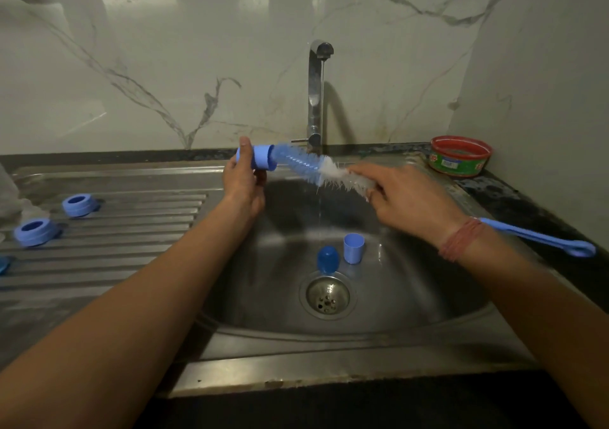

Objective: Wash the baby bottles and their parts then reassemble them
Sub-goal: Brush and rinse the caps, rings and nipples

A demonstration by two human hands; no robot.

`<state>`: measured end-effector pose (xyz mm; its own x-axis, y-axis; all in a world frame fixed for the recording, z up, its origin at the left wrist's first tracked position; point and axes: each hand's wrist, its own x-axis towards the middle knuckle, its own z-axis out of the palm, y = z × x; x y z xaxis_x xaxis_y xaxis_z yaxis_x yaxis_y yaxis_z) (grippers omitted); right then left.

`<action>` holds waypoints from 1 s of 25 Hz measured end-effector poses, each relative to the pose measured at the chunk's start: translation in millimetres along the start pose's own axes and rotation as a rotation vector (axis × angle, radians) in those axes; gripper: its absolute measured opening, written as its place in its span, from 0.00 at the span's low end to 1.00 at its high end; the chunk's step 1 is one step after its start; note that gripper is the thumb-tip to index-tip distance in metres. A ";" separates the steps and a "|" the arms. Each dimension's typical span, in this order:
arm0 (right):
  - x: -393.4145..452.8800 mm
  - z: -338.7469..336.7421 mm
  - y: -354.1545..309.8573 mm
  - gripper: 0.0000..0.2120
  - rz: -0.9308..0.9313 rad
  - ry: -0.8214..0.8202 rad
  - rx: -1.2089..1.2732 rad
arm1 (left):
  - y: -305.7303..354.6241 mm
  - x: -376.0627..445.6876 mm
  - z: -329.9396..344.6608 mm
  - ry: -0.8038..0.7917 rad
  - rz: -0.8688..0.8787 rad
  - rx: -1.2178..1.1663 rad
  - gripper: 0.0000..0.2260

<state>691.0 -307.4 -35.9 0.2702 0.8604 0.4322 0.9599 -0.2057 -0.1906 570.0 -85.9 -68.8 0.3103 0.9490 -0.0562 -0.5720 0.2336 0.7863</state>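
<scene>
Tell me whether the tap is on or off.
On. A thin stream of water falls from the tap into the sink, just past the brush.

Blue bottle parts against grey steel and veined marble

The bottle (290, 161), its base sleeve (260, 161), two collars (79, 205) on the left, the cup (353, 248) and cap (328, 260) were blue; the brush (349, 179) had white bristles and a blue handle; the sink (412, 296) was grey steel, the wall (164, 66) white with grey veins, the far right tub (459, 160) red and green.
</scene>
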 end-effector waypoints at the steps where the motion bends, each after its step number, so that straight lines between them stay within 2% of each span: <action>1: -0.4 0.6 0.0 0.25 -0.004 -0.008 -0.015 | -1.0 -0.3 -0.4 -0.015 -0.009 -0.012 0.15; 4: -1.3 7.6 -1.9 0.22 -0.037 -0.004 -0.031 | -5.3 -5.5 6.0 -0.123 -0.042 0.031 0.18; 7: 0.8 11.0 -0.2 0.22 -0.062 0.035 -0.130 | -12.2 -13.7 15.1 -0.208 -0.054 0.068 0.13; 9: 1.1 9.7 -0.2 0.22 -0.030 0.066 -0.136 | -13.4 -17.2 17.3 -0.278 -0.071 0.011 0.11; 11: 2.7 10.1 -2.0 0.20 0.079 0.008 0.127 | -10.1 -17.7 16.2 -0.389 -0.091 -0.022 0.11; 14: 2.6 -1.3 -3.2 0.17 0.441 -0.280 0.825 | -1.2 -17.3 12.9 -0.501 -0.103 -0.027 0.12; 15: 1.2 -3.2 -1.6 0.17 0.474 -0.303 0.908 | 0.5 -17.6 12.6 -0.509 -0.110 -0.028 0.11; 16: -0.2 -3.6 -0.9 0.17 0.414 -0.259 0.826 | 1.5 -19.5 13.2 -0.491 -0.113 -0.009 0.10; 19: -1.9 1.8 -0.9 0.19 0.050 0.034 -0.060 | -1.7 -25.1 16.9 -0.351 -0.138 0.105 0.07; 20: -1.5 2.6 -4.4 0.20 -0.004 0.078 -0.278 | -4.1 -26.9 17.6 -0.307 -0.163 0.131 0.09; 21: -0.4 2.6 -5.9 0.21 -0.030 0.094 -0.389 | -6.8 -27.1 17.9 -0.270 -0.191 0.143 0.11; 23: 0.9 0.6 -3.8 0.20 -0.014 0.093 -0.330 | -10.0 -25.2 17.7 -0.275 -0.201 0.130 0.10; 25: 1.9 0.3 0.9 0.18 0.122 0.005 0.046 | -8.6 -21.3 16.0 -0.368 -0.153 0.111 0.06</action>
<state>692.4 -305.8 -35.5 0.3851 0.8281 0.4075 0.9154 -0.2867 -0.2826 580.5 -111.5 -64.6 0.6475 0.7615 0.0304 -0.4194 0.3228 0.8484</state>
